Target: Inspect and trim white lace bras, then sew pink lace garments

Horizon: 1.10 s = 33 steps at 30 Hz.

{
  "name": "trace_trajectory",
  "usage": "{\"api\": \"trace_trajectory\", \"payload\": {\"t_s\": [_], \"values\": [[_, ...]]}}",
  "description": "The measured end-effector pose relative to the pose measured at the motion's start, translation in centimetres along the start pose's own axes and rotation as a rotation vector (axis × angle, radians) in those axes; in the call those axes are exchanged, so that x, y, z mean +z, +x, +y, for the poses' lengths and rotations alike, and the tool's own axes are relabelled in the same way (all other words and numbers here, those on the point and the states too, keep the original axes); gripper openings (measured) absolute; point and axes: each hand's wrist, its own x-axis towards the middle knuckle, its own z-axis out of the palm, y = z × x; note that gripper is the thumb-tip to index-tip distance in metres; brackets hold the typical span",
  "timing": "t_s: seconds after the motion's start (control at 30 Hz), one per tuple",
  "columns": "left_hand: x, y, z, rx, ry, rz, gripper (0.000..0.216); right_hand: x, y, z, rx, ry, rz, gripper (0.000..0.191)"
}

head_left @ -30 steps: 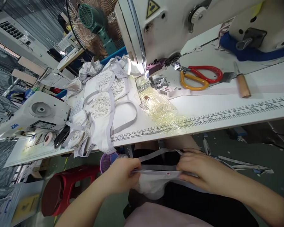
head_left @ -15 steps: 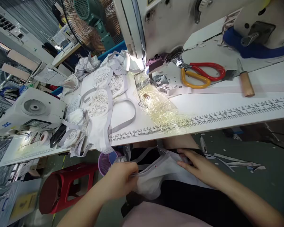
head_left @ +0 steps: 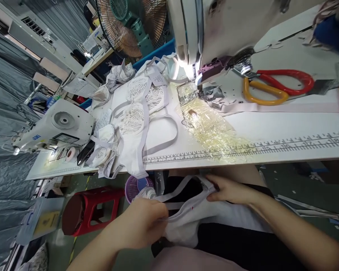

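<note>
A white bra (head_left: 186, 222) with grey-white straps lies over my lap, below the table edge. My left hand (head_left: 147, 222) is closed on its band at the left, knuckles up. On the right, my right hand (head_left: 226, 190) pinches the upper edge where a strap joins the cup. Between the two hands the edge runs slanted, with a small red mark on it. Part of the bra is hidden behind my left fingers. More white lace bras (head_left: 134, 120) are spread on the table above my left hand.
A sewing machine (head_left: 223, 34) stands over the table (head_left: 271, 128), its lamp lit. Scissors (head_left: 279, 88) with red and yellow handles lie right of the needle. Clear yellowish film (head_left: 214, 131) covers part of the printed ruler. Below are a purple basket (head_left: 132, 188) and red stool (head_left: 94, 207).
My right hand has moved up and left along the bra, from lying loosely on it to pinching its edge by the strap. My left hand keeps its hold. The view has shifted right.
</note>
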Motion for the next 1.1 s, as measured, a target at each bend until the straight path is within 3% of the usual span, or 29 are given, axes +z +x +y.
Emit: {"api": "trace_trajectory", "payload": {"t_s": [0.2, 0.4, 0.5, 0.67, 0.77, 0.9, 0.97, 1.1], "values": [[0.0, -1.4, -1.0, -0.092, -0.040, 0.029, 0.009, 1.4, -3.4, 0.5, -0.061, 0.292, 0.078, 0.044], [-0.1, -1.3, -0.9, -0.087, -0.039, 0.023, 0.011, 1.8, -4.5, 0.7, -0.063, 0.322, 0.145, 0.040], [-0.1, -1.4, -0.8, -0.072, -0.025, 0.031, 0.011, 1.4, -5.0, 0.1, -0.137, 0.232, 0.183, 0.038], [-0.1, -1.7, -0.8, -0.049, 0.021, 0.023, 0.010, 1.3, -6.2, -1.3, -0.296, -0.167, 0.483, 0.037], [-0.2, -1.8, -0.5, -0.022, 0.027, 0.012, 0.010, 1.8, -6.7, -1.2, -0.177, -0.112, 0.378, 0.035], [-0.7, -1.8, 0.1, 0.018, 0.040, -0.008, 0.012, 2.8, -6.9, -0.1, 0.028, 0.422, 0.108, 0.039], [-1.0, -1.8, 0.3, 0.025, 0.046, -0.030, 0.011, 3.4, -6.9, 0.3, 0.038, 0.605, 0.080, 0.041], [-1.2, -1.8, 0.4, 0.032, 0.054, -0.062, 0.011, 4.2, -7.0, 0.3, -0.014, 0.704, 0.137, 0.034]]}}
